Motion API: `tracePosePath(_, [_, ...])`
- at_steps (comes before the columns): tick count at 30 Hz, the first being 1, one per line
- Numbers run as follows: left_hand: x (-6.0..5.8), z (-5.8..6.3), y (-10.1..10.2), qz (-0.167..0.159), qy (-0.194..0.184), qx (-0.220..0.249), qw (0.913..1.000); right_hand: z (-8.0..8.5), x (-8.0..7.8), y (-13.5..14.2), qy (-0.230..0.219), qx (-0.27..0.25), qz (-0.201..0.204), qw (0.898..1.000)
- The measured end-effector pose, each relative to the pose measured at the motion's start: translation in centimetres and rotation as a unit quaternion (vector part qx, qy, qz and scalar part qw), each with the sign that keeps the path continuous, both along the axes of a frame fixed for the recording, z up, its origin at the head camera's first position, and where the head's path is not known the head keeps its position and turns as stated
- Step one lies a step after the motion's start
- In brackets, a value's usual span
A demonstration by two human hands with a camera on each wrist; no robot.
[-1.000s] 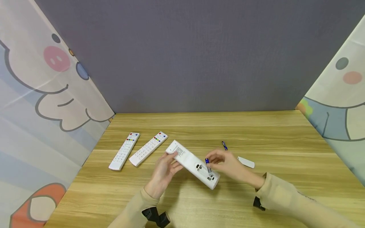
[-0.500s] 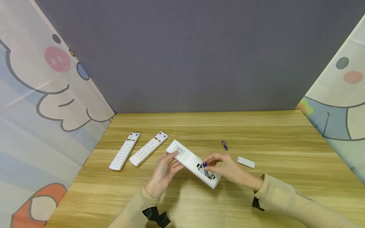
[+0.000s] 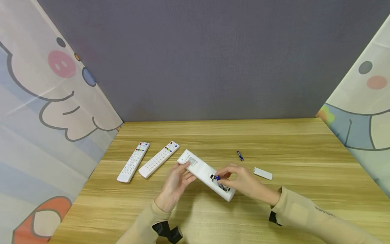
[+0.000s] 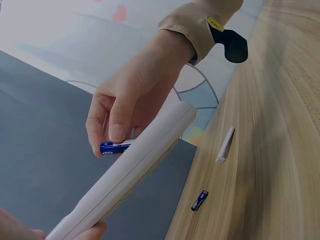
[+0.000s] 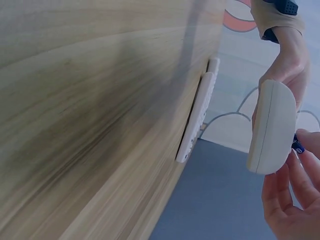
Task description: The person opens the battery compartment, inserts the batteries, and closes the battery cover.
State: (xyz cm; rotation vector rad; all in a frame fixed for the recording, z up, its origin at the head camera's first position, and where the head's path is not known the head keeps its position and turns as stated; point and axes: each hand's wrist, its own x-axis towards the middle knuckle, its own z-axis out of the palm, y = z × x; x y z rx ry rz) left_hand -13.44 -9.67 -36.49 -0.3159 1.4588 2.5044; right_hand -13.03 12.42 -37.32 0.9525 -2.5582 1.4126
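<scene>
My left hand (image 3: pixel 174 184) grips a white remote control (image 3: pixel 201 170) near its upper end, back side up, with the thumb beside a printed code. The battery compartment in the back lies uncovered. With thumb and fingers my right hand (image 3: pixel 240 180) pinches a blue battery (image 4: pixel 115 147), one end of it down in the compartment and the other raised. How far it sits inside is partly hidden by the fingers. A second blue battery (image 3: pixel 240 156) lies on the table beyond the right hand. To the right of that hand rests the white battery cover (image 3: pixel 262 173).
Two more white remotes lie buttons up on the left of the wooden table (image 3: pixel 292 145): an outer remote (image 3: pixel 133 162) and an inner remote (image 3: pixel 159 159). A grey panel (image 3: pixel 213 61) rises behind the table, with printed curtains on both sides.
My right hand has moved slightly left and lowered the battery, so it lies flatter in the compartment. The left hand and the held remote are nearly still.
</scene>
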Motion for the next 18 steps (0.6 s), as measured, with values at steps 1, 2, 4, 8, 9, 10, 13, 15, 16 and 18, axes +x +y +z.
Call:
tracePosePath(1, [0.03, 0.0, -0.01, 0.0, 0.001, -0.002, 1.0, -0.05, 0.02, 0.02, 0.011, 0.0, 0.003, 1.0])
tracePosePath(2, [0.05, 0.01, -0.03, 0.0, 0.002, -0.001, 1.0, -0.09, 0.03, 0.03, 0.021, -0.001, 0.007, 1.0])
tracePosePath(4, [0.11, 0.04, -0.07, 0.0, 0.002, 0.0, 1.0, -0.17, 0.01, 0.04, 0.039, -0.001, 0.016, 0.999])
tracePosePath(8, [0.2, 0.03, -0.12, -0.001, 0.001, 0.004, 1.0, -0.18, -0.02, 0.15, 0.064, 0.01, 0.032, 0.997])
tracePosePath(9, [0.22, 0.03, -0.12, 0.0, 0.0, 0.006, 1.0, -0.17, -0.01, 0.2, 0.066, 0.016, 0.035, 0.997])
tracePosePath(10, [0.23, 0.0, -0.15, -0.002, 0.003, 0.005, 1.0, -0.16, 0.01, 0.27, 0.067, 0.024, 0.037, 0.997])
tracePosePath(13, [0.23, 0.01, -0.17, -0.002, 0.002, 0.004, 1.0, -0.04, 0.17, 0.49, 0.069, 0.047, 0.045, 0.995])
tracePosePath(15, [0.22, 0.04, -0.17, -0.002, 0.002, 0.001, 1.0, -0.03, 0.28, 0.58, 0.071, 0.061, 0.05, 0.994])
tracePosePath(16, [0.21, 0.04, -0.17, -0.004, 0.003, -0.002, 1.0, -0.03, 0.34, 0.6, 0.074, 0.067, 0.05, 0.994])
tracePosePath(18, [0.2, 0.08, -0.17, -0.003, 0.002, -0.006, 1.0, -0.06, 0.48, 0.6, 0.08, 0.081, 0.053, 0.992])
